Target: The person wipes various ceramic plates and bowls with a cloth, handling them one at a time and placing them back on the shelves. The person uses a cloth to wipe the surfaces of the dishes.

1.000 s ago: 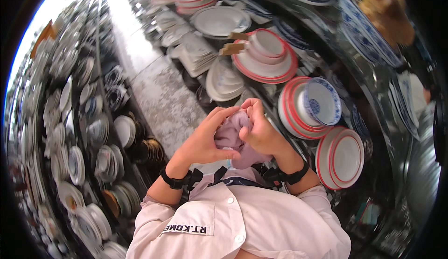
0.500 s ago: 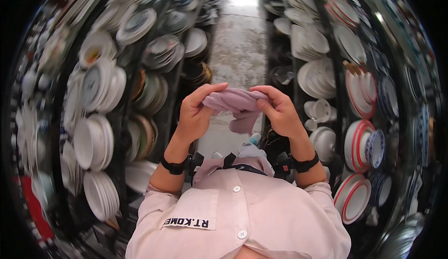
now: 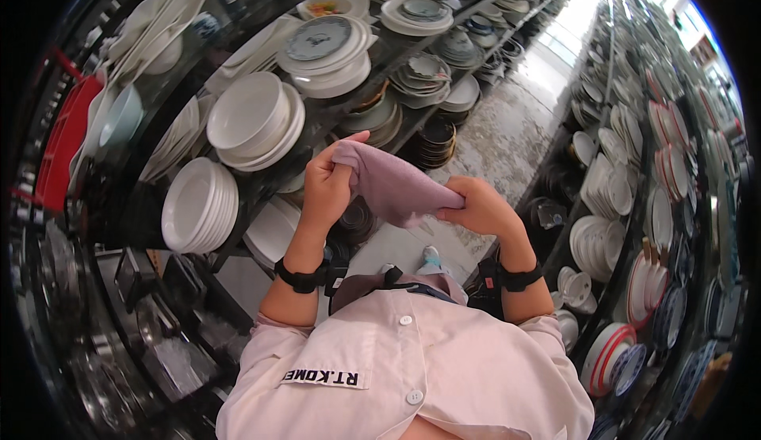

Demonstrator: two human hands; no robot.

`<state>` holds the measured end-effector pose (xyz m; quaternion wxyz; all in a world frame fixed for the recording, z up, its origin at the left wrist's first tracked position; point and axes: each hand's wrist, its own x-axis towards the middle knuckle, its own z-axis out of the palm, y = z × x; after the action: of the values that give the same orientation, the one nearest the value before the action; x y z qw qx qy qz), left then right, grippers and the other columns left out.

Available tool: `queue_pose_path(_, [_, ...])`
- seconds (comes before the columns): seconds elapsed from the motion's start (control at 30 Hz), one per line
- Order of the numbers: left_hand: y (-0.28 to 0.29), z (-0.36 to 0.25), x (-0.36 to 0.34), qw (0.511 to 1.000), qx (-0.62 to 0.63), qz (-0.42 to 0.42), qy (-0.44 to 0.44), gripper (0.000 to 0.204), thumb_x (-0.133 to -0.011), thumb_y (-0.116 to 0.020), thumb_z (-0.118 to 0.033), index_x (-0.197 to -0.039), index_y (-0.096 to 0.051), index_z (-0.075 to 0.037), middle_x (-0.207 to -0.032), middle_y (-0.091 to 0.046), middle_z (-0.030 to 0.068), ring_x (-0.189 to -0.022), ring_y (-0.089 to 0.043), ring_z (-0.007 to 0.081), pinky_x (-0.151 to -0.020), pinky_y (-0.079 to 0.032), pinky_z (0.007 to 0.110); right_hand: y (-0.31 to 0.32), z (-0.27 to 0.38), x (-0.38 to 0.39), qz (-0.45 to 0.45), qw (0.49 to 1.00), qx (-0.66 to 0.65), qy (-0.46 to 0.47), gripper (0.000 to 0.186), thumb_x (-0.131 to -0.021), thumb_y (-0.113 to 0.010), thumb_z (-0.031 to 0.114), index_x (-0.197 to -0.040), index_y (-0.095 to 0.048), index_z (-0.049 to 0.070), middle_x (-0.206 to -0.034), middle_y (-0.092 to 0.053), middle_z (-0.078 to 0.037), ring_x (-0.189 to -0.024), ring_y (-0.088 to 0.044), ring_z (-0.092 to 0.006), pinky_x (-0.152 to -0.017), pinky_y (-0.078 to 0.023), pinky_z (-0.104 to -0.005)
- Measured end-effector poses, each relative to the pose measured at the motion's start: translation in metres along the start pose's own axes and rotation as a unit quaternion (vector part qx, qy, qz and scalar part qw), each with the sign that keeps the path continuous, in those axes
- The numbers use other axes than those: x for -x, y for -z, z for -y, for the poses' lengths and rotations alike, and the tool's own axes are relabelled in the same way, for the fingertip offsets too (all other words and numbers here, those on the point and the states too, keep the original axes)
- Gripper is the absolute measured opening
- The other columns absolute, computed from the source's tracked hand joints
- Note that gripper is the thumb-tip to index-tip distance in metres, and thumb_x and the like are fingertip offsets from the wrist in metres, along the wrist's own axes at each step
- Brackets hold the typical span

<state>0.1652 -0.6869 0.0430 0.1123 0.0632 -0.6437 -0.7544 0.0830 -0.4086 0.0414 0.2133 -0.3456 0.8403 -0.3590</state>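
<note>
Two bare hands are holding one mauve cloth point(image 3: 396, 186) between them in the head view, in front of the person's body and above the pale, stained floor point(image 3: 507, 123) of an aisle. The left hand point(image 3: 326, 182) is grasping the cloth's upper left end, its fingers closing on the fabric while one fingertip is poking out along the top edge. The right hand point(image 3: 479, 208) is pinching the opposite end, its fingers gripping the narrow right tip. Between them the cloth is slanting down from left to right, its lower edge sagging. Each wrist is wearing a black strap point(image 3: 300, 276), and the person is wearing a pale pink buttoned shirt point(image 3: 460, 361). Beyond the left hand, crowded shelves are carrying a deep white bowl point(image 3: 244, 111) resting on wider white dishes, a stack of white oval dishes point(image 3: 189, 204) leaning on its side, and a blue-grey plate point(image 3: 319, 40) topping a white pile. Farther left, a light blue bowl point(image 3: 121, 115) is standing near a red basket point(image 3: 70, 143). Dark stacked plates point(image 3: 432, 145) are sitting low beside the aisle, just past the cloth. On the right, shelves are holding white plates point(image 3: 590, 246), red-rimmed dishes point(image 3: 604, 353) and a blue-patterned bowl point(image 3: 629, 369) touching them. A foot in a teal-and-white shoe point(image 3: 430, 258) is showing below the cloth.
</note>
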Motion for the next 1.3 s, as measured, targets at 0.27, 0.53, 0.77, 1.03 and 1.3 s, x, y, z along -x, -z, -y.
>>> queue_pose_path(0.27, [0.035, 0.016, 0.018, 0.996, 0.032, -0.081, -0.004, 0.036, -0.108, -0.044, -0.028, -0.114, -0.067, -0.001, -0.107, -0.071, 0.0065, -0.099, -0.066, 0.0138, -0.092, -0.051, 0.03, 0.015, -0.005, -0.036, 0.143, 0.984, -0.105, 0.032, 0.024, -0.085, -0.074, 0.01, -0.106, -0.066, 0.001, -0.094, -0.066, -0.014, -0.088, -0.06, -0.0277, -0.082, -0.049, -0.0351])
queue_pose_path(0.53, [0.02, 0.003, 0.026, 0.983, 0.151, -0.094, -0.037, 0.048, -0.107, -0.038, -0.049, -0.12, -0.061, -0.009, -0.111, -0.069, 0.0043, -0.099, -0.066, 0.0192, -0.085, -0.052, 0.035, 0.045, -0.03, -0.067, 0.024, 0.993, 0.023, 0.114, 0.016, -0.085, -0.069, 0.009, -0.098, -0.067, 0.001, -0.085, -0.065, -0.02, -0.081, -0.063, -0.037, -0.075, -0.05, -0.04])
queue_pose_path(0.77, [0.005, 0.019, 0.03, 0.94, 0.248, -0.232, -0.024, 0.053, -0.109, -0.035, -0.05, -0.124, -0.06, -0.005, -0.122, -0.067, 0.0096, -0.113, -0.064, 0.0231, -0.097, -0.051, 0.04, 0.045, -0.054, -0.086, 0.139, 0.97, -0.197, 0.028, 0.04, -0.093, -0.073, 0.036, -0.106, -0.06, 0.0, -0.083, -0.062, -0.008, -0.079, -0.062, -0.0161, -0.072, -0.05, -0.0327])
queue_pose_path(1.03, [-0.002, 0.037, 0.072, 0.916, 0.105, -0.388, 0.008, 0.05, -0.109, -0.034, -0.038, -0.122, -0.063, 0.0, -0.126, -0.067, 0.0101, -0.119, -0.061, 0.0205, -0.1, -0.048, 0.037, 0.057, -0.052, -0.117, 0.09, 0.959, 0.06, 0.261, 0.038, -0.074, -0.082, 0.023, -0.105, -0.072, 0.004, -0.104, -0.071, -0.013, -0.095, -0.063, -0.0338, -0.084, -0.051, -0.0411])
queue_pose_path(1.3, [0.001, 0.047, 0.114, 0.878, -0.023, -0.477, 0.039, 0.028, -0.092, -0.058, -0.014, -0.118, -0.064, -0.003, -0.102, -0.059, 0.0017, -0.095, -0.054, 0.01, -0.086, -0.042, 0.025, 0.048, -0.038, -0.141, 0.109, 0.951, 0.118, 0.263, 0.045, -0.069, -0.083, 0.017, -0.111, -0.07, 0.005, -0.103, -0.064, -0.013, -0.1, -0.061, -0.0358, -0.086, -0.05, -0.0429])
